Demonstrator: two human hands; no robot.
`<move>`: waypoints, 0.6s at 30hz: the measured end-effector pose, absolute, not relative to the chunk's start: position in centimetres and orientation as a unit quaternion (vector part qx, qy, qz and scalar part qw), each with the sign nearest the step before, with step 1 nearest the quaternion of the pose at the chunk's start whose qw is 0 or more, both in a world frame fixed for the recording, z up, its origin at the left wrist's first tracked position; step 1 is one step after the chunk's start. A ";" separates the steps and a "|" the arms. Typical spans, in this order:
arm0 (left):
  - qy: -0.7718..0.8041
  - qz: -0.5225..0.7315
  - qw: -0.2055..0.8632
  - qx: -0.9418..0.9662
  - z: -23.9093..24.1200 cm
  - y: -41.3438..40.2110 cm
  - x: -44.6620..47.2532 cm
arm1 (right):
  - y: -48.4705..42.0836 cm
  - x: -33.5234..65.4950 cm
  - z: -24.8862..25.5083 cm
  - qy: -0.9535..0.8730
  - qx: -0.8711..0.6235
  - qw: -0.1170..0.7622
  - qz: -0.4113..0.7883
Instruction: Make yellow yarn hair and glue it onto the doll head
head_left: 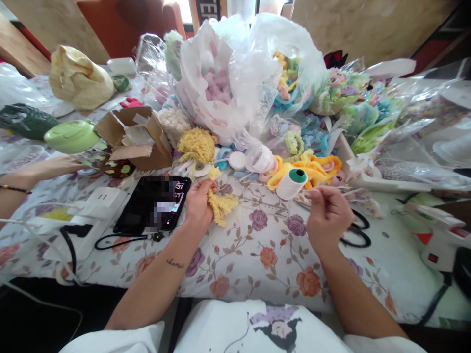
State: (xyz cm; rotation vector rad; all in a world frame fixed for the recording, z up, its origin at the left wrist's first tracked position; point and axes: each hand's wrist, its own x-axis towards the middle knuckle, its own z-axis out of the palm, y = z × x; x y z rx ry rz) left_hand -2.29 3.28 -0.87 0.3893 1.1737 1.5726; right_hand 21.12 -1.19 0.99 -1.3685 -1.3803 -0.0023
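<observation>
Yellow yarn (pixel 222 206), thread (pixel 253 184), spool (pixel 290 185)
Left of the spool, left grip (pixel 199 200) pinches the yarn; right of it, right grip (pixel 329 214) pinches thread; behind, dark panel (pixel 208 10) reads "TER".

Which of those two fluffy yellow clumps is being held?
The nearer clump, in the left hand. The rounder clump lies farther back, near the cardboard box, with no hand on it.

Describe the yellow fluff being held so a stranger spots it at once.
On the flowered tablecloth, find the black phone. Just right of it, the left hand grips the yellow fluff; unlike the rounder yellow tuft behind it, this piece is held and narrows at the grip.
</observation>
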 end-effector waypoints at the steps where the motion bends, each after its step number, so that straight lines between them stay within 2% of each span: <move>1: 0.492 0.657 0.546 0.166 -0.7 3.2 -2.2 | -1.1 21.1 1.0 -0.609 -0.571 0.550 0.002; 6: 0.440 0.586 0.647 0.211 0.1 1.8 -0.9 | -2.3 20.2 0.8 -0.653 -0.507 0.563 -0.013; 8: 0.419 0.529 0.703 0.224 0.3 1.1 -0.2 | -2.9 19.5 0.6 -0.678 -0.478 0.558 0.020; 13: 0.386 0.423 0.785 0.237 0.7 -0.3 0.7 | -2.6 17.4 -0.3 -0.769 -0.437 0.430 0.182; 16: 0.376 0.416 0.793 0.239 1.0 -0.3 0.7 | -2.2 16.6 -0.8 -0.789 -0.438 0.357 0.242; 18: 0.381 0.428 0.783 0.242 1.1 -0.2 0.6 | -2.2 16.6 -0.9 -0.777 -0.451 0.340 0.279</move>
